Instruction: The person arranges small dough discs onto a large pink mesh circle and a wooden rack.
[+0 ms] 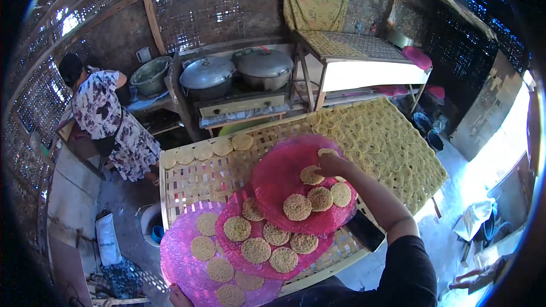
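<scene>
My right hand (331,165) reaches over the top pink round mesh tray (284,162), its fingers closed at a pale round noodle cake (311,175). Several more noodle cakes, such as one (297,207), lie toward that tray's near side. Beneath it, partly overlapped, is a second pink tray (227,250) carrying several cakes. A purplish-pink tray (179,250) sticks out at the lower left with more of them. At its near edge my left hand (180,297) grips the rim; only part of that hand shows.
The trays rest on a woven bamboo rack (187,182). Noodle cakes (381,153) cover its far right, with a short row (222,146) at far left. A dark phone-like slab (365,231) lies nearby. Behind stand lidded pots (207,74) on a stove; a person (108,113) stands left.
</scene>
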Motion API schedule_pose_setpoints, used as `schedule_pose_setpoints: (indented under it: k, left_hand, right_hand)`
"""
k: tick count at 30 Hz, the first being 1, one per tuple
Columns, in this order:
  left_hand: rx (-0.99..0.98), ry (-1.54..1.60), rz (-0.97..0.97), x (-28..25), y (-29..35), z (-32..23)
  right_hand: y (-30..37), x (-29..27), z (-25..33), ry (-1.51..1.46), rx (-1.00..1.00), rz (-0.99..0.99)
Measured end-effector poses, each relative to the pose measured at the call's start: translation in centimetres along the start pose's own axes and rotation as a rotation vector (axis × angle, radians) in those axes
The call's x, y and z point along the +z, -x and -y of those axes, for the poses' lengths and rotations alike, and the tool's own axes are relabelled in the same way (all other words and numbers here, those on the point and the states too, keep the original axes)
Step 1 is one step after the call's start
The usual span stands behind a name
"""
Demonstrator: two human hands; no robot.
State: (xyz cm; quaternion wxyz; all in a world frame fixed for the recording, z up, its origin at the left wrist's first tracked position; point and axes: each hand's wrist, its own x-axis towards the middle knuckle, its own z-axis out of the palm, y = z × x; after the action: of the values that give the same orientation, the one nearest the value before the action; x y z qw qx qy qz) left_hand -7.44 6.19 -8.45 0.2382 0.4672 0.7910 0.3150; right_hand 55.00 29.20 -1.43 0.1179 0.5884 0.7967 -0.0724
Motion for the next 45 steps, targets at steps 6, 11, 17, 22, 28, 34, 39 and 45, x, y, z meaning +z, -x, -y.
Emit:
schedule_pose_setpoints:
  k: [6,11,17,22,28,34,39,45]
  left_hand:
    - [0.023,0.015,0.013,0.4,-0.5,-0.4]
    - [0.074,0.003,-0.070,0.1,0.3,0.3]
    - [0.046,0.125,-0.043,2.3,-0.8,1.5]
    - [0.024,0.134,-0.054,0.7,0.3,0.1]
    - [0.027,0.088,-0.034,0.7,-0.1,-1.3]
    - [0.053,0.057,-0.004,1.9,-1.7,0.3]
    - [0.054,0.039,-0.038,1.7,-1.8,0.8]
    - [0.051,0.036,-0.050,1.6,-2.1,0.9]
  right_hand:
    - [-5.8,1.1,-0.7,-0.623,-0.089,-0.505]
    - [-17.2,-3.0,1.6,-0.845,0.169,-0.524]
    - [-23.6,0.7,0.4,-0.583,0.262,-0.570]
    - [-19.5,-4.0,4.0,-0.094,0.045,-0.778]
    - [-5.0,-7.3,-5.7,-0.086,0.108,-0.605]
    - [2.1,3.5,-11.5,-0.118,0.370,-0.220]
    - [1.6,2.2,-7.5,-0.357,0.591,-0.180]
    - [-1.3,3.2,-8.3,-0.354,0.504,-0.208]
